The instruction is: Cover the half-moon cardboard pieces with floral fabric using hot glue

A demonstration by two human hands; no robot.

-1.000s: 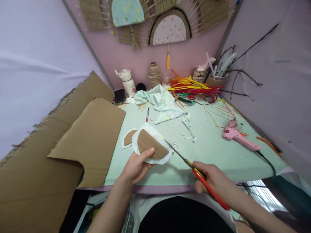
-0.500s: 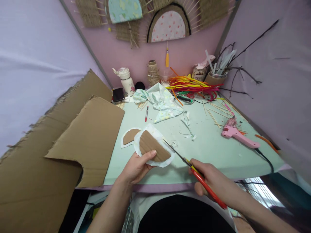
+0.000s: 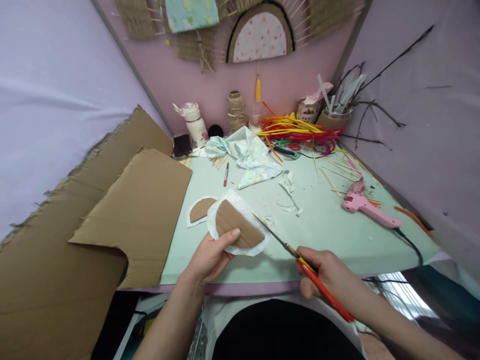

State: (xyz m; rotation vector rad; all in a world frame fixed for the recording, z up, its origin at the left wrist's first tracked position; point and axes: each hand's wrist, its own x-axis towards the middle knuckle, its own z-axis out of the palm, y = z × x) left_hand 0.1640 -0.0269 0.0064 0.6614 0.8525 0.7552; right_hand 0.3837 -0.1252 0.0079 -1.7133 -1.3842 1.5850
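Observation:
My left hand (image 3: 210, 257) grips a half-round cardboard piece (image 3: 236, 230) backed by white fabric, thumb pressed on its lower edge, above the near part of the pale green table (image 3: 330, 235). My right hand (image 3: 328, 275) is closed around red-handled scissors (image 3: 300, 257). Their blades point up-left and meet the fabric's right edge. A second, smaller cardboard-and-fabric piece (image 3: 200, 209) lies flat on the table just left of the held one.
Large cardboard sheets (image 3: 142, 210) lean over the table's left side. A pink glue gun (image 3: 365, 205) with its cord lies at the right. Patterned fabric (image 3: 251, 157), a red pen (image 3: 226, 175), coloured strips (image 3: 296, 132), sticks, twine, a bottle (image 3: 195, 125) and jars crowd the back.
The blades have stayed at the fabric's right edge; both hands and the piece shifted only slightly. The view dropped a little.

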